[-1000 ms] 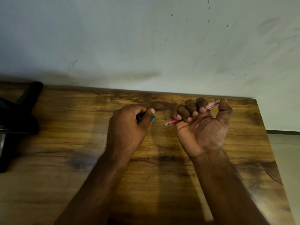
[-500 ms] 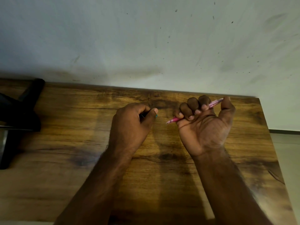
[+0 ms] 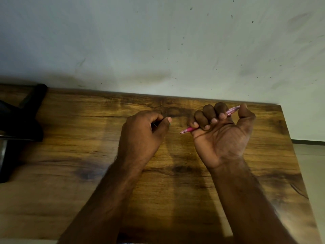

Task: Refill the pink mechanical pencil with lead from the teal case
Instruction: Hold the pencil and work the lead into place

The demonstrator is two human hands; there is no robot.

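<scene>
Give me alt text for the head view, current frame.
Right hand, palm up, grips a pink mechanical pencil in a fist, tip pointing left toward the left hand, which is closed over a barely visible teal case. Both hover over a wooden table against a wall.

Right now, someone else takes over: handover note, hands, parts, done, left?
Left hand: closed around the teal case; only a sliver shows past the thumb.
Right hand: palm up, fist closed on the pink mechanical pencil, tip pointing toward the left hand, back end out by the thumb.
Both over the wooden table, apart, not touching.
Done: both items picked up.
Left: no lead visible; whether the case or pencil is open cannot be told. Loading remains.
</scene>
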